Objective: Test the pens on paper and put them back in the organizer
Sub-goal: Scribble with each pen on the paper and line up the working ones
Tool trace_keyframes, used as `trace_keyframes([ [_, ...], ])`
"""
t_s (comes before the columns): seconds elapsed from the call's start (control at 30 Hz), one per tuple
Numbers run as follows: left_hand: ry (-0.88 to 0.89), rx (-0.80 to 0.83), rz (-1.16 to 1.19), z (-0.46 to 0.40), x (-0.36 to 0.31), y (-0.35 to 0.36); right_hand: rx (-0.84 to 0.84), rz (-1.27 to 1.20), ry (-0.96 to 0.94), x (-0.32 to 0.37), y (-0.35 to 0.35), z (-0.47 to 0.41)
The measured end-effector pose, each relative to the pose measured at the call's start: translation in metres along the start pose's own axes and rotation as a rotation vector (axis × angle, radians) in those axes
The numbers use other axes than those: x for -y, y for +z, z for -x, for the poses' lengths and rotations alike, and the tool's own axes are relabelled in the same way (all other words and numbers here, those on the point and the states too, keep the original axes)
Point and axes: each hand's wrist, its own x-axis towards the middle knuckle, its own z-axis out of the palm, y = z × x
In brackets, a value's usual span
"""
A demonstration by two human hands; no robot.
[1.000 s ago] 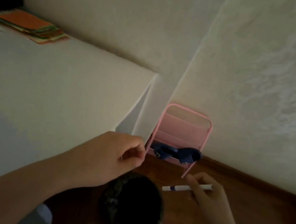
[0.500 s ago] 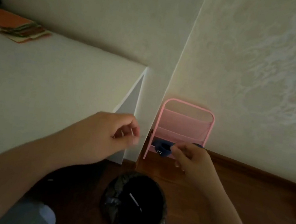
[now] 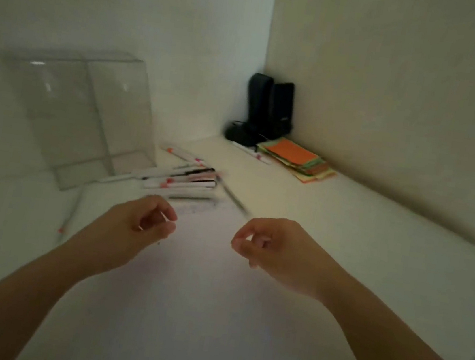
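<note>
Several white pens point(image 3: 182, 180) with orange and dark markings lie in a loose pile on the white desk point(image 3: 343, 239). A clear plastic organizer box point(image 3: 82, 111) stands to their left. Just below the pile lies a white paper point(image 3: 196, 207) with faint scribbles. One more pen point(image 3: 70, 215) lies apart at the left. My left hand point(image 3: 139, 224) and my right hand point(image 3: 269, 247) hover above the desk in front of the paper, both with loosely curled fingers and nothing in them. The view is blurred.
A stack of orange, green and yellow paper notes point(image 3: 296, 162) lies at the back right by the wall. Two dark speakers point(image 3: 269, 108) and a dark object stand in the corner. Another white pen point(image 3: 250, 153) lies beside the notes.
The view has swung from the floor, bin and pink rack up to the desk. The white pen my right hand held a second ago is gone from it. Both hands now hover over the desk.
</note>
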Motion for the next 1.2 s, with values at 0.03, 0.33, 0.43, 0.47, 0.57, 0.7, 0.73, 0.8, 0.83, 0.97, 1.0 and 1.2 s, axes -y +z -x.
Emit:
trace_keyframes([
  [0.03,-0.026,-0.019,-0.018,0.001,0.015,-0.006,0.010,0.008,0.011,0.004,0.008,-0.019],
  [0.33,-0.108,-0.067,-0.018,-0.027,0.067,-0.021,-0.145,0.277,-0.032,0.013,0.062,-0.138],
  [0.43,-0.004,-0.082,-0.112,-0.035,0.071,-0.007,-0.170,0.431,-0.114,0.010,0.072,-0.151],
  [0.47,0.076,-0.058,-0.159,-0.035,0.072,-0.003,-0.166,0.486,-0.143,0.010,0.074,-0.153],
  [0.57,0.204,0.024,-0.209,-0.040,0.080,0.003,-0.126,0.607,-0.229,0.011,0.078,-0.151],
  [0.7,0.284,0.109,-0.148,-0.040,0.080,0.003,-0.066,0.598,-0.288,0.016,0.076,-0.127],
  [0.73,0.299,0.137,-0.121,-0.039,0.078,0.004,-0.042,0.629,-0.289,0.017,0.075,-0.122],
  [0.8,0.319,0.197,-0.078,-0.037,0.073,0.006,-0.026,0.685,-0.310,0.015,0.072,-0.115],
  [0.83,0.331,0.219,-0.068,-0.036,0.072,0.007,-0.043,0.685,-0.316,0.015,0.070,-0.113],
  [0.97,0.337,0.240,-0.013,-0.032,0.068,0.009,-0.044,0.718,-0.308,0.015,0.064,-0.109],
  [1.0,0.319,0.224,0.009,-0.031,0.067,0.008,-0.026,0.771,-0.303,0.015,0.064,-0.108],
  [1.2,0.148,0.131,0.199,-0.032,0.066,0.002,-0.163,0.819,-0.364,0.019,0.068,-0.111],
])
